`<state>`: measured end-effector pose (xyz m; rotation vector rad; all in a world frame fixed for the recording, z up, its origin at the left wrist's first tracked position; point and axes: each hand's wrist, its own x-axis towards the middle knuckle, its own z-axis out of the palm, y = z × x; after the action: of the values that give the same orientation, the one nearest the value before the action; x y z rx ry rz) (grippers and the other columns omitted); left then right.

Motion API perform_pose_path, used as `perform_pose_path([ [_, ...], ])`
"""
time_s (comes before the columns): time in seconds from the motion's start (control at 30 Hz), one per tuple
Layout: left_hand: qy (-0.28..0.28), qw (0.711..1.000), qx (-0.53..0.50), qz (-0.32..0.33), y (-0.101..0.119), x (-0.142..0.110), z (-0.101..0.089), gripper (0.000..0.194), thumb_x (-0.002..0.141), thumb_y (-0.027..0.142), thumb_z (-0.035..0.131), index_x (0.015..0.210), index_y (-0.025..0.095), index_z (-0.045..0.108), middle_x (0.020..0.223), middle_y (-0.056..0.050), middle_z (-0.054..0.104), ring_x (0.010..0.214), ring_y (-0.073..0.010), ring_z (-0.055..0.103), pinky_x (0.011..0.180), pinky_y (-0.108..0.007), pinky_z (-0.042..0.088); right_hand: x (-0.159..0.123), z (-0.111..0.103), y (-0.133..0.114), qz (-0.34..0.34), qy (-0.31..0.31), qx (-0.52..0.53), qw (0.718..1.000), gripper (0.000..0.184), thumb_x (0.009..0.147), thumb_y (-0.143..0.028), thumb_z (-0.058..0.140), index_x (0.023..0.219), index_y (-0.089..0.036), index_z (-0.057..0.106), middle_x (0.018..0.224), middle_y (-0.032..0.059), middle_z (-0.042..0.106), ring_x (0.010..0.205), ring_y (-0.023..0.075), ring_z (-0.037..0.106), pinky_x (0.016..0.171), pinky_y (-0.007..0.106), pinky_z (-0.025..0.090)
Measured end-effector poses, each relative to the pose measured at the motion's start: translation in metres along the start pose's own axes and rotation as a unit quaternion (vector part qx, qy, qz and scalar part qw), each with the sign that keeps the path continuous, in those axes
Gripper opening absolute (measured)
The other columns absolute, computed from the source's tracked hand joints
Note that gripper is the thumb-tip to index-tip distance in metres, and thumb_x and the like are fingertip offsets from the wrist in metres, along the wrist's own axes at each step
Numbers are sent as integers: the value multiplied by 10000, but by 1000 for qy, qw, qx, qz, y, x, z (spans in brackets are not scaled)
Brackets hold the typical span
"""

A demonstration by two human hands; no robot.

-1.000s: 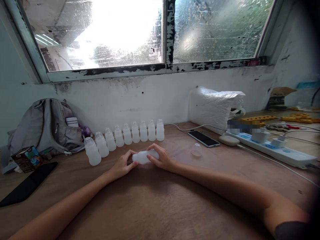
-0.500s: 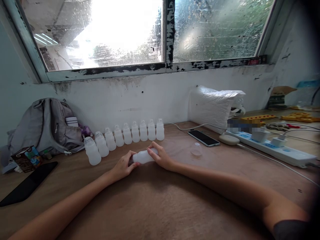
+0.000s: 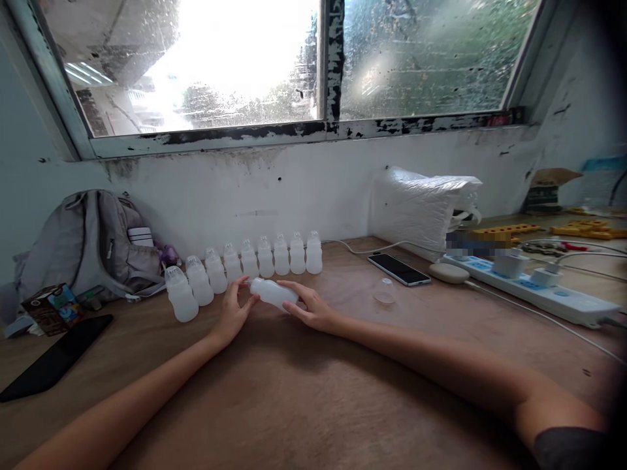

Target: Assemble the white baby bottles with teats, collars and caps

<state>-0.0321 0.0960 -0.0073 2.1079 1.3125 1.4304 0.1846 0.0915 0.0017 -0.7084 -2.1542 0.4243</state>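
Note:
A frosted white baby bottle (image 3: 273,293) lies tilted between my two hands, its neck to the left. My left hand (image 3: 234,313) is closed around the neck end, thumb and fingers at the clear tip, which they partly cover. At the base end, my right hand (image 3: 316,311) grips the bottle's body between thumb and fingers. Behind the hands, several similar baby bottles (image 3: 182,297) stand upright in a curved row with clear tops. A clear dome-shaped cap (image 3: 385,292) rests on the table right of my right hand.
On the right lie a phone (image 3: 399,269), a beige oval device (image 3: 449,273) and a power strip (image 3: 539,285) with cables. A silvery padded bag (image 3: 411,209) leans on the wall. To the left are a grey backpack (image 3: 95,248), a small carton (image 3: 53,308) and a black flat object (image 3: 57,358).
The held bottle has swung so its neck end points up and away instead of level. My left hand has moved slightly left and up with it; the right hand's fingers have shifted on the body.

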Motion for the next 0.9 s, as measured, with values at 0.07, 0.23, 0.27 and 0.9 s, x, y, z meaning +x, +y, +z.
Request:
perform_pose_path([
  [0.07, 22, 998, -32, -51, -6, 2, 2, 484, 744, 397, 570, 1158, 214, 398, 1218, -101, 452, 1045, -214, 506, 863, -364, 401, -1, 1, 1, -31, -14, -18, 999, 533, 804, -328, 503, 1291, -182, 345, 1237, 127, 479, 1086, 228, 477, 877, 360, 393],
  [0.23, 0, 980, -157, -119, -11, 5, 5, 461, 753, 431, 543, 1111, 179, 399, 1095, -112, 530, 898, -177, 582, 807, -345, 455, -5, 6, 4, -87, -57, -41, 994, 690, 774, -311, 551, 1362, -189, 212, 1338, 143, 360, 1209, 238, 369, 965, 390, 341],
  [0.27, -13, 977, -181, -116, -10, 5, 5, 435, 769, 429, 522, 1100, 173, 404, 1039, -99, 556, 864, -168, 590, 800, -344, 464, -5, 7, 4, -94, -64, -43, 993, 677, 773, -301, 554, 1357, -197, 227, 1348, 137, 345, 1219, 233, 357, 969, 385, 342],
  [0.9, -78, 994, -57, 53, 19, -9, 1, 757, 691, 307, 649, 1310, 258, 215, 1156, -105, 438, 826, -166, 580, 699, -337, 540, -7, 11, 4, -61, -74, -66, 993, 359, 754, -128, 539, 1081, -203, 413, 1215, 106, 369, 882, 142, 559, 770, 313, 484],
])
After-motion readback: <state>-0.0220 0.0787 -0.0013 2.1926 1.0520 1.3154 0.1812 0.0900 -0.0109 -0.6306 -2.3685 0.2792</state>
